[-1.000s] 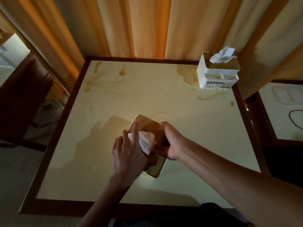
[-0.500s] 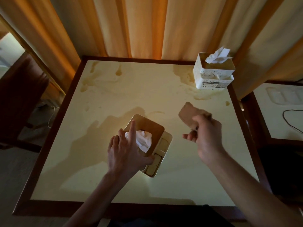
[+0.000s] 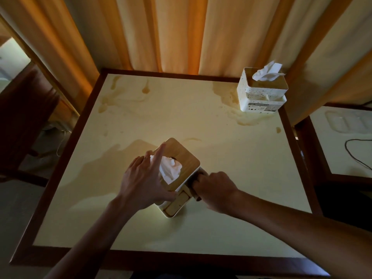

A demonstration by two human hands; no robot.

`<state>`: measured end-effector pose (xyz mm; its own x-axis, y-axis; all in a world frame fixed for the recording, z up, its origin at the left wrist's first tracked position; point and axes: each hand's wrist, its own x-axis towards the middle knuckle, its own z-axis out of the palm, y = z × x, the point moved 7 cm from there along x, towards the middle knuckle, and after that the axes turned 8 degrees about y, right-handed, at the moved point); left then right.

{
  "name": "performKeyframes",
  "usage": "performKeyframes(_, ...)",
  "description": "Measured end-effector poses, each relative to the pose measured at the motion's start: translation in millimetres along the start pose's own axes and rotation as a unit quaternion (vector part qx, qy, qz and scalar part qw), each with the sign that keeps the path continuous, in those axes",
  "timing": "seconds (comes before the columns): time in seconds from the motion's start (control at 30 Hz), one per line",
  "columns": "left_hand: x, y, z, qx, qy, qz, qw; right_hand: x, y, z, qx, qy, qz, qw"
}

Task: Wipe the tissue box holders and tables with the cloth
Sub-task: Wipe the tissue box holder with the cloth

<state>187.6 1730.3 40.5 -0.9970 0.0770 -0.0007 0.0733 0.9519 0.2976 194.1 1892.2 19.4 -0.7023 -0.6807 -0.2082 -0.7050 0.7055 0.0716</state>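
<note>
- Tissue box holder with a wooden lid and cream body (image 3: 182, 164) sits near the middle of the desk, toward its front edge; the left hand (image 3: 144, 183) lies over it, fingers (image 3: 160, 154) spread straight across the lid beside the white tissue tuft (image 3: 171, 170), likely to steady it.
- Right hand (image 3: 214, 188) has its fingers curled round a small brown cloth (image 3: 196, 189), pressed to the holder's right side, apparently wiping there.
- Cream desk with a dark wooden rim (image 3: 251, 178) bears brown stains along its back edge and around the far right corner, not yet wiped.
- White speckled tissue box holder (image 3: 261, 95) stands in that corner, on the stain, so it probably needs lifting.
- Orange curtains (image 3: 181, 33) hang behind the back edge.
</note>
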Motion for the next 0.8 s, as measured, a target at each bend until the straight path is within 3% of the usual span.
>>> performKeyframes(0.17, 3, -2, -2, 0.009, 0.032, 0.017, 0.999, 19, -3, 3, 0.07, -0.135, 0.042, 0.987)
performKeyframes(0.33, 4, -4, 1, 0.0, 0.042, 0.009, 0.999, 12, 16, -6, 0.272, -0.195, 0.113, 0.936)
performKeyframes(0.57, 5, -7, 3, -0.015, 0.05, 0.033, 0.998, 12, 13, 4, 0.238, -0.283, 0.073, 0.926)
performKeyframes(0.8, 4, -10, 0, -0.014, 0.034, 0.016, 0.999, 18, 9, -1, 0.184, -0.292, 0.012, 0.938)
